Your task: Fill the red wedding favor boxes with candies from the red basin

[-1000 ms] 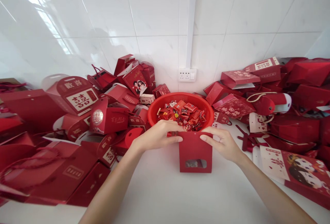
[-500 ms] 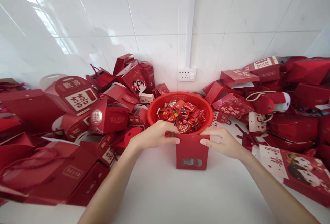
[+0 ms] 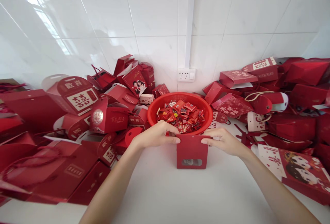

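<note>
A small red gift box stands upright on the white table, with a clear oval window low on its near face. My left hand pinches its top left corner, thumb in front and fingers behind. At the top right corner, my right hand grips the same edge, thumb on the near face. Right behind the box sits a red plastic basket holding many wrapped candies. Part of the basket's front is hidden by the box and my hands.
Red gift boxes and bags are heaped on the left and on the right. A flat box with cartoon faces lies at the right. Behind is a white tiled wall with a socket. The white table stretches in front.
Both hands keep hold of the box's top edge. The box has barely shifted, and the view has moved very slightly.
</note>
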### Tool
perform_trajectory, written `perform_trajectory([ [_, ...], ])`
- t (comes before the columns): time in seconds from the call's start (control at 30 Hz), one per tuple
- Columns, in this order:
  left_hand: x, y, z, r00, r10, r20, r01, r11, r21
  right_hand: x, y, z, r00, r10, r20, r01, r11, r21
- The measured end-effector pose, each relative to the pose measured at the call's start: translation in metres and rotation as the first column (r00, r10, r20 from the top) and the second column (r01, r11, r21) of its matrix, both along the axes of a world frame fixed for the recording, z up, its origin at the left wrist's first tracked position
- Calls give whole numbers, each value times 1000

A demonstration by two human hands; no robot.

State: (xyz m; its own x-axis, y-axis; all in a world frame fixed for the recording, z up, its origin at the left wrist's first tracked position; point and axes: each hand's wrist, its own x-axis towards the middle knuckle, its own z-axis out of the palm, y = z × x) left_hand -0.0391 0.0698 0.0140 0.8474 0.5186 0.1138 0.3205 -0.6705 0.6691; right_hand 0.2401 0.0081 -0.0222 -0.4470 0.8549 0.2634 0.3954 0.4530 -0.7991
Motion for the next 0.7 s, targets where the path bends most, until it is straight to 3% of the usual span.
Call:
perform_trajectory([
  [0.3, 1, -3, 3, 999, -31, -31, 31, 999, 30, -2, 2, -7, 999, 6, -33, -6, 1000, -5],
  [0.5, 6, -9, 4, 998, 56, -30, -50, 984, 173, -4, 2, -11, 999, 5, -36, -5, 1000, 7],
  [0.7, 7, -6, -1, 1000, -22, -15, 23, 996, 92, -7, 3, -14, 1000, -7, -29, 9, 997, 71],
])
